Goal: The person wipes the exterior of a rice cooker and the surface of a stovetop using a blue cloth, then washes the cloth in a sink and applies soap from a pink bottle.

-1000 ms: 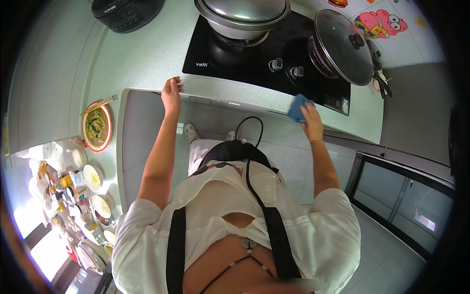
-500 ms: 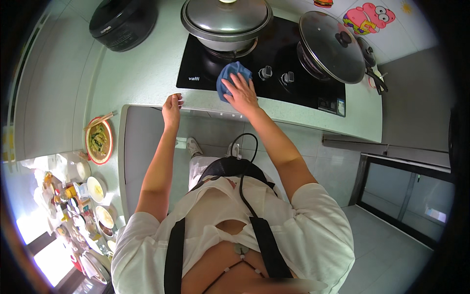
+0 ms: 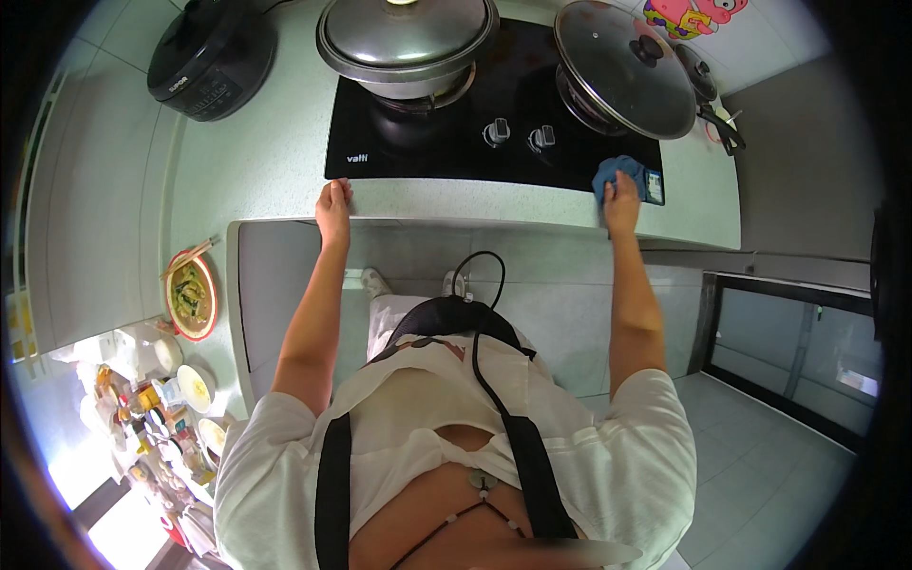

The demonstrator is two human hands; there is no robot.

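Pressing down on a blue cloth (image 3: 617, 173), the right hand (image 3: 622, 198) lies flat with fingers spread over it, not pinching it, right at the front right corner of the black glass hob (image 3: 494, 104). The left hand (image 3: 333, 207) rests open, palm down, on the pale countertop (image 3: 256, 180) edge just in front of the hob's left corner, holding nothing. Two knobs (image 3: 518, 135) sit between the hands, further back. Behind them a lidded steel wok (image 3: 407, 43) stands on the left burner and a pan under a glass lid (image 3: 622, 66) on the right one. A black rice cooker (image 3: 211, 52) is off to the left, and a bowl of food with chopsticks (image 3: 190, 294) sits on the side counter.
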